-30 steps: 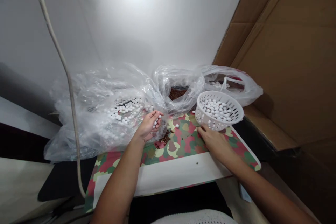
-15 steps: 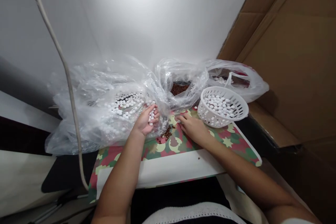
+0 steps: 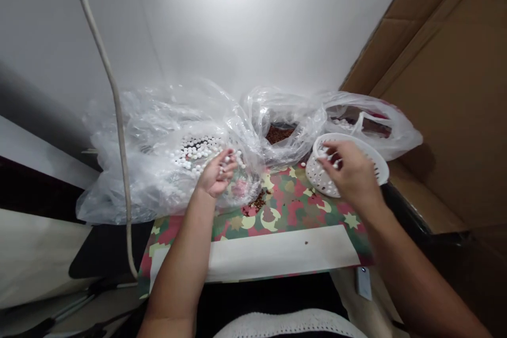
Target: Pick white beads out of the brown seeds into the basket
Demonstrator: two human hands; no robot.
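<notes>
A clear plastic bag (image 3: 114,185) spreads behind the left hand (image 3: 217,175), the white basket (image 3: 318,175) sits under the right hand (image 3: 352,169), whose pinch I cannot tell, and the left fingers, curled around small white balls (image 3: 227,159), seem best kept cupped against spills.

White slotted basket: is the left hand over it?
No, the right hand is over the white slotted basket; the left hand is clearly away from it.
</notes>
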